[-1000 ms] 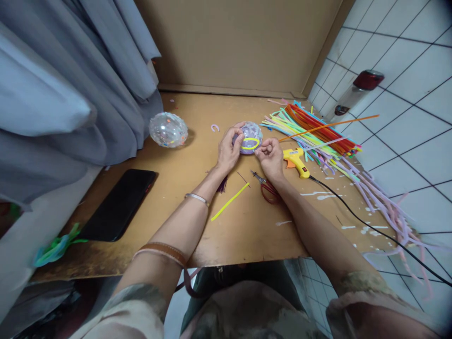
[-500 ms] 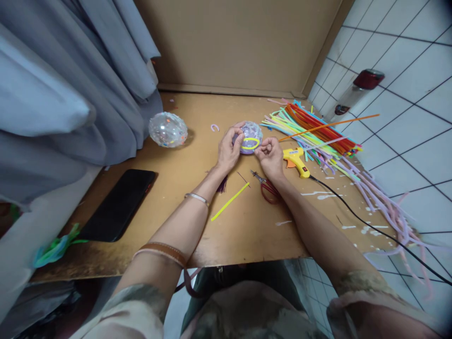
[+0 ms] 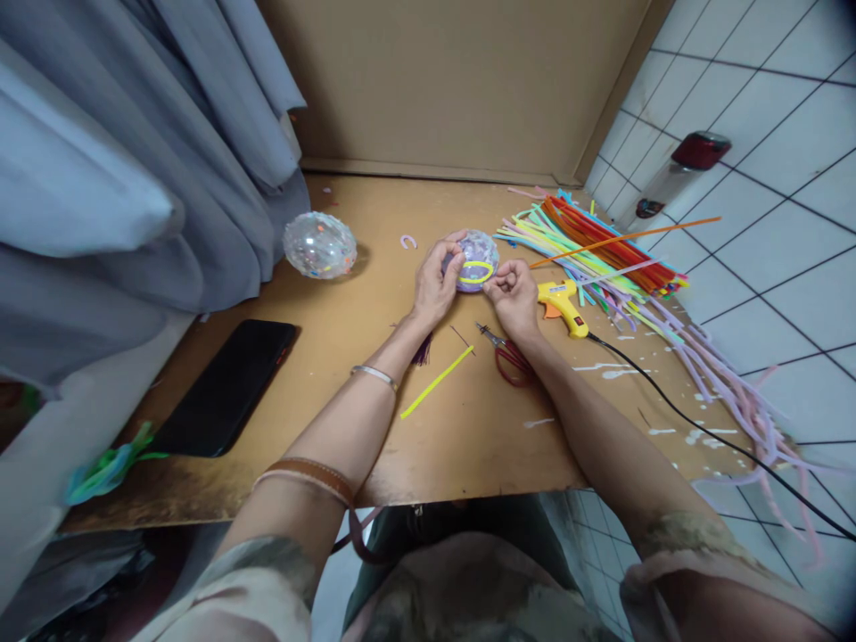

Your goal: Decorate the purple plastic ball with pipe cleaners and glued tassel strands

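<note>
A round see-through ball with a purple tint [image 3: 476,242] is held above the table by my left hand [image 3: 438,278], its thumb and fingers closed on the ball's left side. Across the ball's near face lies a loop of yellow pipe cleaner [image 3: 477,277]. My right hand [image 3: 514,299] has its fingertips pinched together at the lower right edge of the ball, close to the loop; what sits between them is hidden. Below the hands lie a straight yellow pipe cleaner [image 3: 438,382], red-handled scissors [image 3: 508,361] and a dark purple tassel [image 3: 423,350], partly covered by my left wrist.
A yellow glue gun [image 3: 565,303] with a black cord lies right of my right hand. Behind it are bundled coloured pipe cleaners [image 3: 595,241]. At the left are a clear speckled ball [image 3: 321,245], a black phone [image 3: 227,388] and a grey curtain [image 3: 187,160]. A small pink curl [image 3: 408,241] lies mid-table.
The view has shifted very slightly. Both hands keep their places on and beside the ball, and nothing else has visibly moved.
</note>
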`<state>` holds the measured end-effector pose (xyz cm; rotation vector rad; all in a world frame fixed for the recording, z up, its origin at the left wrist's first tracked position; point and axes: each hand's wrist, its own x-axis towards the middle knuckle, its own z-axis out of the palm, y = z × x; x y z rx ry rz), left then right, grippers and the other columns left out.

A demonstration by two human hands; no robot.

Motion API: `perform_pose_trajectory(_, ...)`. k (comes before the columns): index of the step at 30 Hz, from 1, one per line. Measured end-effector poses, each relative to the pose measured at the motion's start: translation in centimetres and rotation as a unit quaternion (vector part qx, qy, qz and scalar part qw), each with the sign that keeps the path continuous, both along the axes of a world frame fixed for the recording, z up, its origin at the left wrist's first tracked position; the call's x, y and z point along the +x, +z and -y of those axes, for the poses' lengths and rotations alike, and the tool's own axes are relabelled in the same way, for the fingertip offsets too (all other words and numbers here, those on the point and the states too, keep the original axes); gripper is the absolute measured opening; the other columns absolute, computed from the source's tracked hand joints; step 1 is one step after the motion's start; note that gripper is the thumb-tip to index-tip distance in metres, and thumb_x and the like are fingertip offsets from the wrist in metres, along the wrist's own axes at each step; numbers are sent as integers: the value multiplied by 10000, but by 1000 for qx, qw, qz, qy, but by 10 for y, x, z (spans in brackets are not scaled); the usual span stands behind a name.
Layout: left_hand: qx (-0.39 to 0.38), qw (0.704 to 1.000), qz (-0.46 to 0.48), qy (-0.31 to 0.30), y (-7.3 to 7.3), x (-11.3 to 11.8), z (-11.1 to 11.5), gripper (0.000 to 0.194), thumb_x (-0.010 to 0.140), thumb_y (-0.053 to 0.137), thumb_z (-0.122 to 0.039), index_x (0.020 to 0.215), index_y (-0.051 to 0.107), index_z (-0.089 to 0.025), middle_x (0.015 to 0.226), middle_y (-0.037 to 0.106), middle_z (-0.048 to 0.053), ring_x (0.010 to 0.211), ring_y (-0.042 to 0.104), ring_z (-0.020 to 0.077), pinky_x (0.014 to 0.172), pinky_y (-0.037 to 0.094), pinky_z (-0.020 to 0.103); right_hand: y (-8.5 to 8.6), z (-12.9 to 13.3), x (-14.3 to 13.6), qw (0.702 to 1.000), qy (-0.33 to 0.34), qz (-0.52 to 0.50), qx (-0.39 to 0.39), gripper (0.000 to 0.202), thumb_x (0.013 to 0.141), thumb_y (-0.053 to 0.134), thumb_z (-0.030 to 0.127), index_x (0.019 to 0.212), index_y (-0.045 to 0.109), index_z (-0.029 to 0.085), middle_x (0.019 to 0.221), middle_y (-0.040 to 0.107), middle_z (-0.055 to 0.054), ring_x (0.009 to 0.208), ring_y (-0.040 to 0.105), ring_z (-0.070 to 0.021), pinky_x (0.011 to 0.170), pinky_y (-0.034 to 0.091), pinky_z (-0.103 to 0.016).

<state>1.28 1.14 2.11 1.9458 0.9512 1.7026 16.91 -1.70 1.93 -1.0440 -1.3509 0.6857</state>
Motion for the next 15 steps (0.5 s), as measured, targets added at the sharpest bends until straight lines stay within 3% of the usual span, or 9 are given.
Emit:
perform_pose_trajectory(6,-4,1000,2,-3,0,0,0,400,998,424,-613,991,578,-244,1378,661,140,1347,590,242,1147,431,454,2,0,0,1000,-1,-1,-3,346,723,732,301,868,420,269,702,557,78,653,550,-123,673,471,-275)
perform_pose_trajectory(15,-4,1000,-2,0,0,0,0,422,998,409,-625,980,577,-238,1381,661,140,1357,586,251,1146,432,463,1,-1,0,1000,-6,11,0,366,728,734,406,864,424,268,709,535,75,641,537,-116,648,464,-273)
